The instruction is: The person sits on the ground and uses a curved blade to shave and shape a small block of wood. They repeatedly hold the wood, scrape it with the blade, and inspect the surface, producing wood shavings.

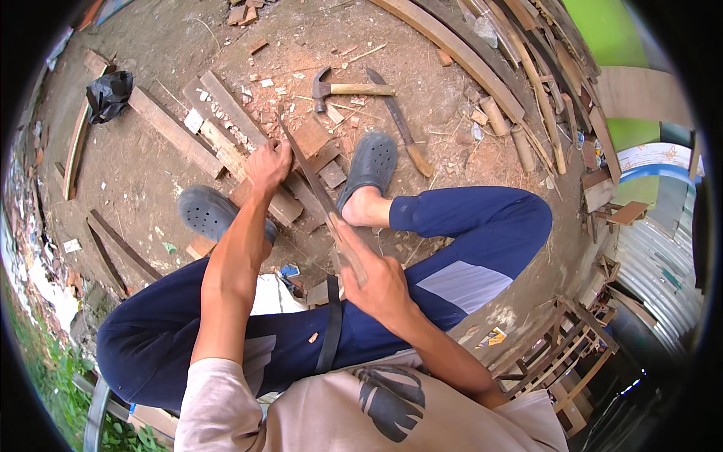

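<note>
My right hand (376, 282) is wrapped round the handle end of a handsaw (310, 172), a long, dark, tapering blade seen nearly edge-on. Its tip points up and to the left, just past my left hand (269, 162). That hand is closed over a wooden plank (230, 105) lying slantwise between my feet; the fingers' undersides are hidden. More lengths of wood lie around it, among them a wider board (177, 132) to the left and a pale, rough piece (224, 147). Reddish blocks (310, 137) sit beside the blade.
A claw hammer (354, 89) and a wooden-handled long knife (401, 124) lie ahead on the dirt. A black plastic bag (109, 96) rests at far left. Long timbers (459, 56) are heaped at the far right. My clogs (370, 169) flank the wood; chips litter the ground.
</note>
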The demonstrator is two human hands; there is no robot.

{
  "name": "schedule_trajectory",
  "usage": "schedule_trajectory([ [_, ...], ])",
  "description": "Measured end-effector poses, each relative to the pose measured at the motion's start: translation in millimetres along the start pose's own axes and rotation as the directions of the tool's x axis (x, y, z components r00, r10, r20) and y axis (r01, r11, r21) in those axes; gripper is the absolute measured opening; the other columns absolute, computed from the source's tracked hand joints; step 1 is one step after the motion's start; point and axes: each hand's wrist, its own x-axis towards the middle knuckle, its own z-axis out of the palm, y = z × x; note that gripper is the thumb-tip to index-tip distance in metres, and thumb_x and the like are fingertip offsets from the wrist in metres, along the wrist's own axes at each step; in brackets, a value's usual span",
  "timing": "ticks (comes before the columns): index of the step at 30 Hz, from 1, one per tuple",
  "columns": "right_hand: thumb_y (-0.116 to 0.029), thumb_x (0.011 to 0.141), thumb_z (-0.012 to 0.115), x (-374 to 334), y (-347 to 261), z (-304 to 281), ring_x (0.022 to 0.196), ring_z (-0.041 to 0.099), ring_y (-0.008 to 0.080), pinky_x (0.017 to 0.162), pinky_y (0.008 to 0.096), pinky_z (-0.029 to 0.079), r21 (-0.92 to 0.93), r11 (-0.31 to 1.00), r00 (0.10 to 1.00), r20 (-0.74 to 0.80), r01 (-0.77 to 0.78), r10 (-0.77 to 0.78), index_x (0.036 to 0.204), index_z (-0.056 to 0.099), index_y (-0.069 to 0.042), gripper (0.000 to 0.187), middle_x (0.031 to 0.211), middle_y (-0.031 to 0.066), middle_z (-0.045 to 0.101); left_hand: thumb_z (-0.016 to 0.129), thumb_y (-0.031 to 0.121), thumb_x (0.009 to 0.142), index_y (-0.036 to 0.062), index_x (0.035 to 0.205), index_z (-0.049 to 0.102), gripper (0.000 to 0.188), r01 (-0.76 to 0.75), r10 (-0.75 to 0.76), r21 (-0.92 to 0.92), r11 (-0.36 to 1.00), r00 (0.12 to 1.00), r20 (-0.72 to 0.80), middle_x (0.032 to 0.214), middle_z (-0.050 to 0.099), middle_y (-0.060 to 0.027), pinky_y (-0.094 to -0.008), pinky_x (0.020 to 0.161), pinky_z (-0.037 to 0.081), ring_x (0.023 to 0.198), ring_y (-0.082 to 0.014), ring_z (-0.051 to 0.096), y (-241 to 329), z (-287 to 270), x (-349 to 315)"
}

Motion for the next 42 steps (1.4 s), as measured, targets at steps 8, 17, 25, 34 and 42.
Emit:
schedule_trajectory([
  [8,-0.003,0.083,0.062,44.7,-1.8,15.8,0.088,0.069,0.0479,0.076,0.0525,0.057,-0.018,0.983,0.980,0.080,-0.183,0.184,0.154,0.043,-0.017,0.075,0.115,0.0284,0.069,0.047,0.058,0.096,0.0092,0.108,0.077,0.059,0.013,-0.013,0.005,1.000,1.000,0.010,0.089,0.071,-0.0299,-0.0526,0.085,0.054,0.090,-0.0465,0.071,1.9,1.4,-2.3],
  [17,0.002,0.081,0.059,100.1,16.3,36.7,0.097,0.069,0.0431,0.083,0.0449,0.059,-0.080,0.964,0.957,0.126,-0.252,0.261,0.151,0.047,-0.008,0.073,0.124,0.0234,0.068,0.050,0.054,0.094,0.0090,0.106,0.076,0.053,-0.043,0.043,-0.014,0.999,0.999,-0.026,0.088,0.071,-0.0292,-0.0529,0.083,0.055,0.088,-0.0461,0.071,0.9,7.3,-1.9],
  [25,0.004,0.081,0.057,-1.7,-7.1,-2.4,0.112,0.070,0.0345,0.092,0.0399,0.057,-0.015,0.999,0.999,-0.008,-0.040,0.040,0.151,0.048,-0.007,0.071,0.135,0.0213,0.064,0.050,0.055,0.094,0.0091,0.106,0.076,0.054,-0.031,0.032,0.026,0.999,0.999,-0.023,0.088,0.072,-0.0281,-0.0526,0.082,0.055,0.089,-0.0453,0.071,-6.2,3.3,-5.2],
  [34,0.001,0.083,0.058,19.9,-11.5,0.3,0.090,0.069,0.0461,0.077,0.0472,0.057,-0.111,0.979,0.974,0.131,-0.171,0.185,0.151,0.047,-0.009,0.069,0.119,0.0235,0.070,0.045,0.051,0.100,0.0055,0.096,0.073,0.054,-0.048,0.047,-0.036,0.998,0.998,-0.031,0.081,0.069,-0.0279,-0.0546,0.074,0.054,0.081,-0.0453,0.070,-4.7,2.3,-5.0],
  [42,-0.002,0.084,0.061,118.2,15.2,29.5,0.097,0.066,0.0469,0.080,0.0488,0.056,-0.071,0.963,0.955,0.130,-0.261,0.268,0.152,0.046,-0.013,0.070,0.125,0.0273,0.065,0.038,0.045,0.104,0.0023,0.083,0.072,0.058,-0.063,0.060,-0.039,0.997,0.995,-0.079,0.075,0.067,-0.0293,-0.0559,0.074,0.054,0.074,-0.0482,0.068,-1.5,12.0,-1.0],
])
